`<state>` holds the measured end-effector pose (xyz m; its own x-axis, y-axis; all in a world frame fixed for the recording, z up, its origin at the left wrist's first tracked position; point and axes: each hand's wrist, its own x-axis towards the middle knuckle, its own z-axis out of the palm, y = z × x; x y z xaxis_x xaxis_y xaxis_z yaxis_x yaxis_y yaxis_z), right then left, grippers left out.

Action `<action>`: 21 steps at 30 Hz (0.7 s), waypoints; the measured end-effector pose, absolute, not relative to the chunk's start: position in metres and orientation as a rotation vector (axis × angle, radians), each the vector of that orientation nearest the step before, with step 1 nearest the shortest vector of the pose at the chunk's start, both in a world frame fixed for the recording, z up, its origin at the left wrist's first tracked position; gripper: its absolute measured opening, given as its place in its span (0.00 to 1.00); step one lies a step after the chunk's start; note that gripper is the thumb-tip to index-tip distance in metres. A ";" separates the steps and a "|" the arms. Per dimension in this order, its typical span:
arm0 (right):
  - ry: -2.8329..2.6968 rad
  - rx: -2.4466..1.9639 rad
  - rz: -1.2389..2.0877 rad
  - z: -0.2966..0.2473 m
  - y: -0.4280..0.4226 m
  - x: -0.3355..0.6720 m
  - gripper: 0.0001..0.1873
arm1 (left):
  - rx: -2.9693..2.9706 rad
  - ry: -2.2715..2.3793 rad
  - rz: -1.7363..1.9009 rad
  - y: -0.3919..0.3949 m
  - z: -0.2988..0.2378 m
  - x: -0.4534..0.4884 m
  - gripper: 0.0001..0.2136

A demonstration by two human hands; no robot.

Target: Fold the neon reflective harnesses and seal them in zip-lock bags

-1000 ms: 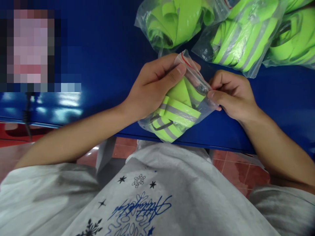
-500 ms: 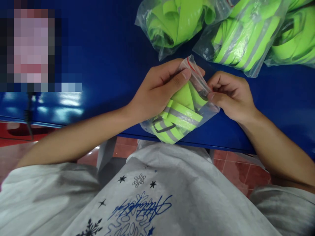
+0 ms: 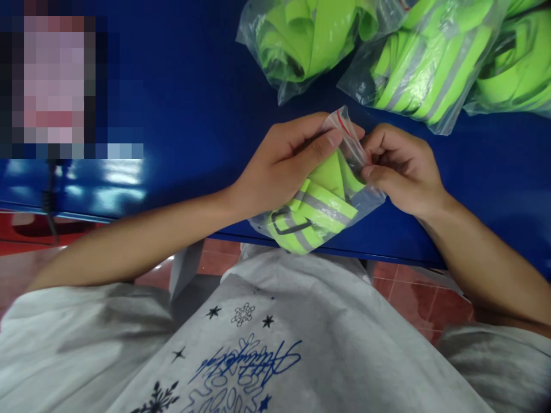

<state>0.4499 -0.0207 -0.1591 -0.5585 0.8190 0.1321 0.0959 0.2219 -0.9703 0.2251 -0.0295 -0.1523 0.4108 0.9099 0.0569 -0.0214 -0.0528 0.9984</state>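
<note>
A clear zip bag holding a folded neon-yellow strap with grey reflective bands lies at the near edge of the blue table. My left hand is closed on the bag's upper part, thumb pressed at the red-lined zip strip. My right hand pinches the same zip edge from the right. The two thumbs are almost touching.
Three more clear bags of neon-yellow straps lie at the far side: one at the top centre, one to its right, one at the right edge. Red floor tiles show below the table edge. My grey printed shirt fills the foreground.
The bag has slid a little toward me and to the right. My right thumb and fingers have moved left along the zip edge, closing the gap to my left thumb.
</note>
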 end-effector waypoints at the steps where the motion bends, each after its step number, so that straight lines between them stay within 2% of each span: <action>1: -1.828 -0.844 1.388 -0.159 -0.021 0.449 0.08 | 1.431 0.851 0.926 -0.030 -0.151 0.225 0.14; 8: -1.788 -0.901 1.347 -0.166 -0.024 0.449 0.10 | 1.513 0.893 0.857 -0.032 -0.148 0.226 0.12; 15: -1.726 -1.007 1.344 -0.163 -0.027 0.445 0.21 | 1.596 0.939 0.918 -0.033 -0.153 0.226 0.11; 18: -1.718 -0.995 1.336 -0.164 -0.029 0.444 0.21 | 1.559 0.991 0.982 -0.033 -0.154 0.227 0.10; 21: -1.750 -0.981 1.320 -0.166 -0.030 0.442 0.16 | 1.567 0.998 1.013 -0.032 -0.155 0.228 0.10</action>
<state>0.4425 -0.0304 -0.1659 -0.4484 0.8881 0.1009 0.1470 0.1846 -0.9718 0.2276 -0.0317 -0.1554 0.3143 0.9397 0.1348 0.1215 -0.1807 0.9760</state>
